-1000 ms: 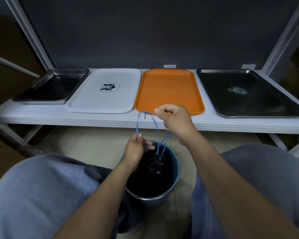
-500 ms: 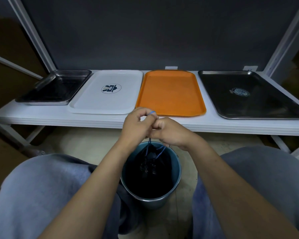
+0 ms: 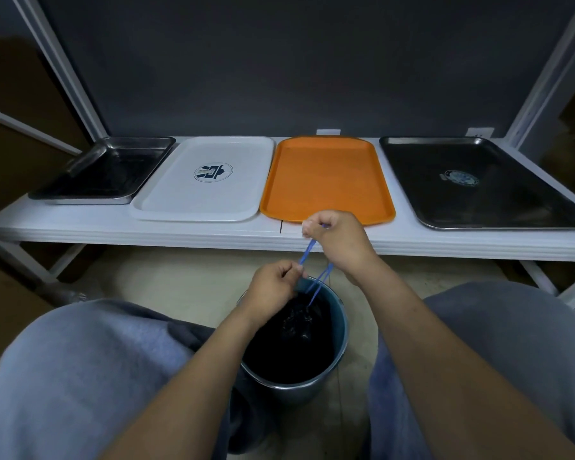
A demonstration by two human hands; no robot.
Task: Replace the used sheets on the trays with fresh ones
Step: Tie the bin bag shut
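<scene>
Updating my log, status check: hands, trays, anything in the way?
Hands: left hand and right hand pinch blue drawstring over bucket. Trays: steel tray, white tray, orange tray, dark tray all bare, no sheets. That bucket between knees, before shelf.

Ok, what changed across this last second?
The right hand and left hand, together above the bucket half a second ago, have parted: right up toward the shelf, left down, stretching the blue strings straight between them. Both still pinch the strings. Bucket and orange tray stayed put.
</scene>
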